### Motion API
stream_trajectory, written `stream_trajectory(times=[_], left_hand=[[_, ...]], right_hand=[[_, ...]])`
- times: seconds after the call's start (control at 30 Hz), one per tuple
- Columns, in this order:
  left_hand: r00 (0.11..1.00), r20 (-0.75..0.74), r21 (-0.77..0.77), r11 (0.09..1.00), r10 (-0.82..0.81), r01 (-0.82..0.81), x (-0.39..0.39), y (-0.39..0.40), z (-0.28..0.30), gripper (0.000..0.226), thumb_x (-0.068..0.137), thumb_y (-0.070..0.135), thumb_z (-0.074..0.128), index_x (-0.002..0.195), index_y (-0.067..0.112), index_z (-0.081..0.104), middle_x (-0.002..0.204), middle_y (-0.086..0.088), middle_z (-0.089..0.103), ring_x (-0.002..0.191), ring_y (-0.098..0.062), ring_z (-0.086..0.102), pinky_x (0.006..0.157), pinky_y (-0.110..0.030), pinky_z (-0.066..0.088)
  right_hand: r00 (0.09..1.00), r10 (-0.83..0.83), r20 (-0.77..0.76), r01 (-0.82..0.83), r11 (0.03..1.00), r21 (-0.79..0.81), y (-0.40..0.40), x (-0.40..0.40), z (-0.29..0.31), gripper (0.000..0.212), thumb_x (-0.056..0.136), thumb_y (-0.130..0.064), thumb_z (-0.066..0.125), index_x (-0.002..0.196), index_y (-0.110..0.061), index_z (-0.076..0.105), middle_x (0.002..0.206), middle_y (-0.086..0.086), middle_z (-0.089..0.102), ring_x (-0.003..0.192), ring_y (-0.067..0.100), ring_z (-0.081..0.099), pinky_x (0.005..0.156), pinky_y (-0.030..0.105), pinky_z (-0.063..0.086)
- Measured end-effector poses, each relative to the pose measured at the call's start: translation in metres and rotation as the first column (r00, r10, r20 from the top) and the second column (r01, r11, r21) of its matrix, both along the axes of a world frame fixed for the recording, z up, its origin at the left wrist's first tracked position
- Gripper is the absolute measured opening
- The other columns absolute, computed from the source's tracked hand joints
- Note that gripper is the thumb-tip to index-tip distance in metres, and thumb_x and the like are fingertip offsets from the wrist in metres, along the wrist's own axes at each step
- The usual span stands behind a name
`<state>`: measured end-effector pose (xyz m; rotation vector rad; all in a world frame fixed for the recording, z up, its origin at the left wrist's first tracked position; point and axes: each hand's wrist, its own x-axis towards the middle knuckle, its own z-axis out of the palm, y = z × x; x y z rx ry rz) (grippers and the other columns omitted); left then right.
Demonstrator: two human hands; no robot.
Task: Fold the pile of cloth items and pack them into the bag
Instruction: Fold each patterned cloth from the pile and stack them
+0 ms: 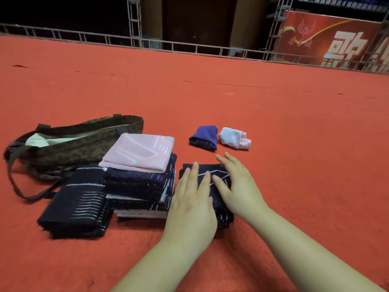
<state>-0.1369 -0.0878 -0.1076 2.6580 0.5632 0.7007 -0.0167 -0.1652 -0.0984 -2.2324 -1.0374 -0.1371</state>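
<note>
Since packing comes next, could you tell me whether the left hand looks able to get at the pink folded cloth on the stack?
Probably yes: the left hand lies beside the stack, and the pink folded cloth sits on top, uncovered.

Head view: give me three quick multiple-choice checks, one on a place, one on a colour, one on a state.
1. Where does the pink cloth lie?
A. Inside the bag
B. On top of the folded stack
C. Under the hands

2. What colour is the small bundle beside the white bundle?
A. Purple
B. Green
C. Yellow

3. How do both hands meet the dark cloth?
A. Pinching it aloft
B. Pressing flat
C. Apart from it

Answers: B, it tops the stack beside the bag; A, the purple bundle; B, left hand and right hand lie with straight fingers.
</note>
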Motion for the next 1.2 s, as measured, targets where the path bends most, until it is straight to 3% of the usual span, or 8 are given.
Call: stream_trajectory(times=[0.1, 0.2, 0.33, 0.57, 0.7, 0.83, 1.03, 1.2], left_hand=[[0.990, -0.136, 0.049, 0.998, -0.029, 0.036, 0.015, 0.005, 0.008, 0.059, 0.085, 0.031, 0.029, 0.127, 0.000, 0.057, 0.140, -0.021, 0.047, 0.128, -0.035, 0.048, 0.103, -0.044, 0.038], [0.934, -0.357, 0.066, 0.997, -0.012, 0.038, 0.024, 0.016, 0.003, 0.063, 0.100, 0.040, 0.017, 0.150, 0.003, 0.010, 0.159, -0.016, -0.001, 0.147, -0.025, 0.000, 0.118, -0.034, 0.000], [0.885, -0.466, 0.059, 0.998, -0.005, 0.037, 0.021, 0.022, -0.007, 0.066, 0.102, 0.044, 0.020, 0.151, 0.008, -0.003, 0.159, -0.011, -0.012, 0.147, -0.020, -0.012, 0.118, -0.033, -0.006], [0.918, -0.391, -0.001, 0.997, -0.066, 0.072, 0.039, 0.024, 0.040, 0.059, 0.102, 0.042, 0.023, 0.152, 0.014, 0.010, 0.160, -0.008, 0.001, 0.147, -0.019, 0.000, 0.118, -0.031, -0.002], [0.930, -0.349, -0.089, 0.992, -0.117, 0.091, 0.089, 0.032, 0.068, 0.051, 0.101, 0.035, 0.032, 0.147, 0.012, 0.028, 0.155, -0.011, 0.024, 0.142, -0.024, 0.022, 0.115, -0.034, 0.016], [0.890, -0.441, -0.259, 0.966, -0.117, -0.001, 0.151, 0.044, 0.063, 0.034, 0.098, 0.024, 0.040, 0.124, 0.005, 0.052, 0.132, -0.018, 0.049, 0.120, -0.033, 0.048, 0.096, -0.037, 0.039], [0.814, -0.580, -0.198, 0.974, -0.027, -0.108, 0.222, 0.058, 0.045, 0.042, 0.099, 0.016, 0.033, 0.140, 0.007, 0.037, 0.142, -0.014, 0.034, 0.129, -0.031, 0.035, 0.102, -0.039, 0.033], [0.845, -0.525, -0.389, 0.853, 0.105, -0.348, 0.267, 0.114, 0.011, 0.048, 0.097, 0.029, 0.043, 0.136, 0.002, 0.044, 0.144, -0.022, 0.038, 0.132, -0.038, 0.037, 0.109, -0.044, 0.033]], right_hand=[[0.992, 0.030, -0.125, -0.045, 0.992, -0.119, -0.003, 0.003, -0.005, 0.053, 0.099, -0.025, 0.044, 0.149, -0.021, 0.025, 0.159, -0.001, 0.010, 0.147, 0.011, 0.007, 0.119, 0.029, 0.007], [0.972, 0.024, -0.235, -0.063, 0.985, -0.159, -0.007, 0.007, -0.012, 0.055, 0.102, -0.027, 0.038, 0.151, -0.017, 0.016, 0.160, 0.000, 0.003, 0.146, 0.008, 0.001, 0.119, 0.030, 0.004], [0.967, 0.065, -0.244, -0.117, 0.972, -0.206, -0.013, 0.007, -0.020, 0.057, 0.102, -0.029, 0.036, 0.152, -0.018, 0.009, 0.159, -0.004, -0.004, 0.146, 0.007, -0.004, 0.120, 0.030, 0.002], [0.915, 0.065, -0.397, -0.051, 0.998, 0.044, -0.015, 0.029, -0.002, 0.055, 0.098, -0.030, 0.048, 0.148, -0.021, 0.027, 0.156, -0.008, 0.020, 0.143, 0.002, 0.013, 0.108, 0.013, 0.008], [0.939, -0.015, -0.344, 0.010, 1.000, -0.017, -0.011, 0.070, 0.005, 0.058, 0.096, -0.030, 0.053, 0.147, -0.016, 0.030, 0.153, -0.001, 0.031, 0.140, 0.011, 0.028, 0.111, 0.022, 0.020], [0.940, -0.074, -0.332, 0.031, 0.991, -0.131, 0.001, 0.107, 0.003, 0.059, 0.093, -0.030, 0.057, 0.146, -0.016, 0.033, 0.149, 0.001, 0.038, 0.129, 0.018, 0.046, 0.103, 0.025, 0.033], [0.933, -0.112, -0.343, 0.046, 0.980, -0.195, 0.025, 0.155, -0.033, 0.050, 0.094, -0.030, 0.056, 0.140, -0.017, 0.043, 0.142, 0.003, 0.049, 0.122, 0.019, 0.052, 0.101, 0.026, 0.038], [0.926, -0.120, -0.358, 0.064, 0.984, -0.164, 0.052, 0.180, -0.089, 0.056, 0.091, -0.037, 0.057, 0.142, -0.023, 0.040, 0.141, -0.006, 0.046, 0.132, 0.014, 0.042, 0.110, 0.027, 0.032]])
